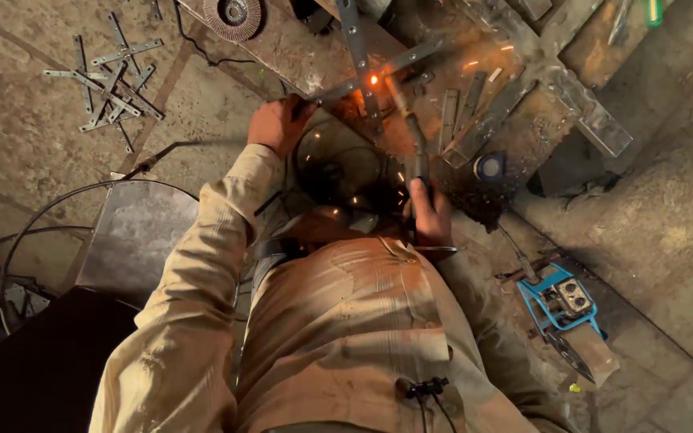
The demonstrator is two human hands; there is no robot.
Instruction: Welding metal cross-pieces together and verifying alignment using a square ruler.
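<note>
**A:** Glowing spot (374, 79) right where two flat metal strips (360, 56) cross on the rusty steel table (298, 56) — sparks scattered over the plate below it. Looks tacked there because the strips overlap at that one point.

**B:** Yep. Right hand (429, 210) clamped shut around the welding holder (416, 152), rod (395, 92) angled up into the joint — held low and back, probably to keep clear of the sparks.

**A:** And the left hand (277, 123)?

**B:** Closed on the near end of one strip, just off the table edge — seems to be pinning it flat so the cross stays square.

**A:** Further out?

**B:** More loose strips lying beside the joint, a heap of spare strips (110, 80) on the floor well to the left, grinding disc (234, 14) at the table's far edge, blue tool (559, 301) on the ground to the right.
</note>
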